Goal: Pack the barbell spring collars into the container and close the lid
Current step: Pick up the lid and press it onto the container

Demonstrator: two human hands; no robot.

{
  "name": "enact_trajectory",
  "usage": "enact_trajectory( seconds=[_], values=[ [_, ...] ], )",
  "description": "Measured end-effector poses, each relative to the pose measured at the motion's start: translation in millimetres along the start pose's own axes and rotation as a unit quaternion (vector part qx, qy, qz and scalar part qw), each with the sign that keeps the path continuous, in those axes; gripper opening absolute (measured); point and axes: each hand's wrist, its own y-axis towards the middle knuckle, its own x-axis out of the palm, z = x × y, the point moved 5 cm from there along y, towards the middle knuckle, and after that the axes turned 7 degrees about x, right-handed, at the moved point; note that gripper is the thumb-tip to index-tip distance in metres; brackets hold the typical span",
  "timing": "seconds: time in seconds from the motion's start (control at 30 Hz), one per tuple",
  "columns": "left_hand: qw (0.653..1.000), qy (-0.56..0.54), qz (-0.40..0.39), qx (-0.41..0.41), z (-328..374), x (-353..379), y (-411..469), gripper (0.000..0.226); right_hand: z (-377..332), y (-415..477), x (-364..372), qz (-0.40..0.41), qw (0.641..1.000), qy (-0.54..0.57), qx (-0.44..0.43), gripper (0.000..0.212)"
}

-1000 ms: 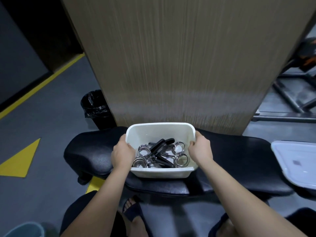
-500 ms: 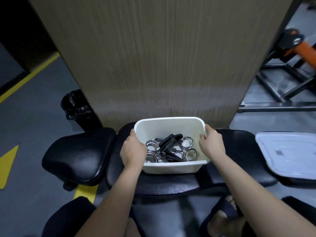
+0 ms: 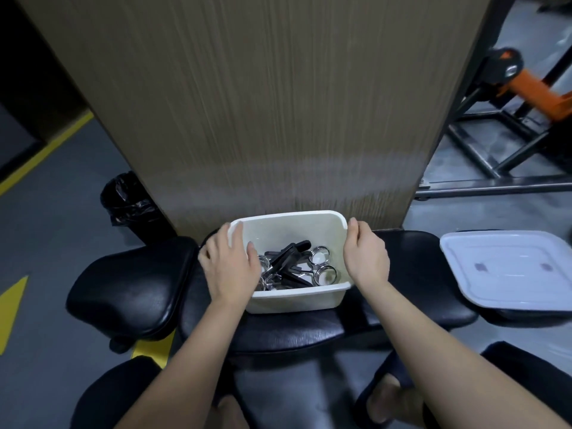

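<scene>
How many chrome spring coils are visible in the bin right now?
3 clearly: one coil at the container's right-back, one just nearer, one beside the left hand. More metal lies under that hand and the black handles; some are probably hidden.

white plastic container (image 3: 297, 300) is sitting open and upright on the black padded bench (image 3: 309, 332). spring collars (image 3: 297, 269), chrome coils with black handles, are lying tangled in its bottom. flat white lid (image 3: 507, 269) is resting off to the right on the bench, apart from the container.
</scene>
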Motion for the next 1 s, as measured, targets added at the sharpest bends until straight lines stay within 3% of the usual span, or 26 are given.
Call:
enact_trajectory(
  seconds=[0.07, 0.17, 0.3, 0.43, 0.53, 0.73, 0.87, 1.0],
  values=[
    [0.996, -0.043, 0.008, 0.08, 26, -1, -5, 0.043, 11, -2, -12, 0.014, 1.0, 0.01, -0.002, 0.046],
    [0.98, -0.149, -0.03, 0.131, 80, 6, -15, 0.044, 44, 1, -34, 0.036, 0.999, 0.016, 0.025, 0.039],
    [0.96, -0.187, -0.049, 0.202, 165, 22, -29, 0.047, 96, 16, -74, 0.087, 0.995, -0.021, 0.051, 0.03],
    [0.97, -0.05, -0.104, 0.214, 213, 50, -47, 0.058, 148, 26, -98, 0.095, 0.986, -0.125, 0.062, 0.034],
    [0.958, 0.059, -0.147, 0.241, 219, 64, -57, 0.065, 182, 34, -100, 0.072, 0.971, -0.212, 0.08, 0.036],
    [0.953, 0.092, -0.15, 0.247, 221, 69, -54, 0.063, 207, 47, -87, 0.037, 0.947, -0.307, 0.087, 0.016],
    [0.953, 0.087, -0.155, 0.244, 222, 68, -54, 0.062, 198, 47, -74, -0.011, 0.94, -0.331, 0.084, 0.024],
    [0.953, 0.088, -0.168, 0.236, 222, 69, -53, 0.063, 194, 41, -69, -0.009, 0.937, -0.336, 0.1, 0.024]
  ],
)
